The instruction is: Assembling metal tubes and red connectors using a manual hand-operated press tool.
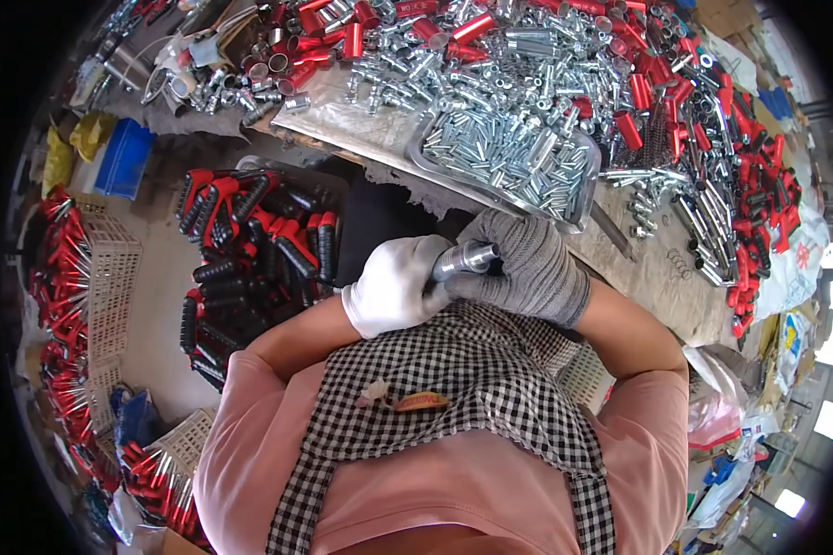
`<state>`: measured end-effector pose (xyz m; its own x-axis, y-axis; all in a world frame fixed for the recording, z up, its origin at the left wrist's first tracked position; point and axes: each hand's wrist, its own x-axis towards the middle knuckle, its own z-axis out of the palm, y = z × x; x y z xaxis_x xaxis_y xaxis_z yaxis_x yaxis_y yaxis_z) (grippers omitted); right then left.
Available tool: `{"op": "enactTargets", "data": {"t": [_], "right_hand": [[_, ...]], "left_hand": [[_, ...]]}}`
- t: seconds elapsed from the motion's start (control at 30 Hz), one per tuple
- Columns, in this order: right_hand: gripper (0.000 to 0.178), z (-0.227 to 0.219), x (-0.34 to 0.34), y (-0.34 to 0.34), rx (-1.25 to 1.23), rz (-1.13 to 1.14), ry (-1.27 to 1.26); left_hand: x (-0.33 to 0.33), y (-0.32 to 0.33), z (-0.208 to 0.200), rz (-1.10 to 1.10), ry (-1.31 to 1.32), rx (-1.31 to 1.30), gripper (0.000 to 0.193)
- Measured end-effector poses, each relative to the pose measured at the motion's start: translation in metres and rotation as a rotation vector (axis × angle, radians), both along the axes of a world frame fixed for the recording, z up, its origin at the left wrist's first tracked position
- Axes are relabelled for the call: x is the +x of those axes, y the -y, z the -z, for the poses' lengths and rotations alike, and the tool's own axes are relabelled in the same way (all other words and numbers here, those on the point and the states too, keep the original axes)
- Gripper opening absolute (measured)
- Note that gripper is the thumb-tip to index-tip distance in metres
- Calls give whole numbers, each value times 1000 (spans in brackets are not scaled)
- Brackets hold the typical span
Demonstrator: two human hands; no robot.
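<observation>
In front of my chest, my left hand point(393, 285), in a white glove, is closed around a shiny silver metal cylinder point(467, 261) with stepped rings. The cylinder points up and to the right. My right hand point(532, 268), in a grey knit glove, is curled against its far end, thumb and fingers pressed together. Whatever small piece those fingers pinch, if any, is hidden. Just beyond the hands, a clear plastic tray point(583, 199) full of short silver pins rests on the bench edge.
The workbench point(342, 116) carries heaps of silver fittings and red sleeves point(472, 28). Loose springs point(677, 265) and metal rods point(713, 217) lie to the right. Black-and-red handles point(296, 245) are piled at left, beside plastic crates point(111, 287) and a blue bin point(125, 157).
</observation>
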<state>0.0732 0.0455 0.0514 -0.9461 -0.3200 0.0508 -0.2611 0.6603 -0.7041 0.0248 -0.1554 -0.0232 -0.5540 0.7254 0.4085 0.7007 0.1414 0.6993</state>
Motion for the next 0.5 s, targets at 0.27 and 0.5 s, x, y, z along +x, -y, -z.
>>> {"op": "enactTargets", "data": {"t": [0.27, 0.5], "right_hand": [[62, 29, -46, 32, -442, -494, -254], [15, 22, -28, 43, -551, -299, -563]], "left_hand": [[-51, -1, -9, 788, 174, -444, 40], [3, -95, -28, -94, -236, -3769, 53]]}}
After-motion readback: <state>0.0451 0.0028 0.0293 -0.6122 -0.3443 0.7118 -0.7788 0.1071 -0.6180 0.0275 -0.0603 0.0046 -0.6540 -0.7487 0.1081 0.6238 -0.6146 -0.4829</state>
